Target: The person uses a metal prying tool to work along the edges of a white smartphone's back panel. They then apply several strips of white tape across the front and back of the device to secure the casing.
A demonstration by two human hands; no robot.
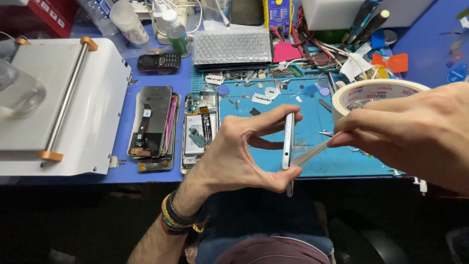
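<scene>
My left hand (239, 154) pinches a slim white phone (288, 142) edge-on between thumb and forefinger, above the front edge of the blue work mat (337, 156). My right hand (420, 134) holds a roll of cream masking tape (373, 93) and pinches a drawn-out strip of tape (312, 154) whose free end meets the phone's lower edge. Several dark and coloured bracelets circle my left wrist (181, 217).
An opened phone body (199, 129) and a stack of detached screens (154, 124) lie left of the mat. A white machine with a steel roller bar (63, 98) fills the left side. A small keypad phone (159, 62), bubble wrap pad (232, 47), bottles and tools crowd the back.
</scene>
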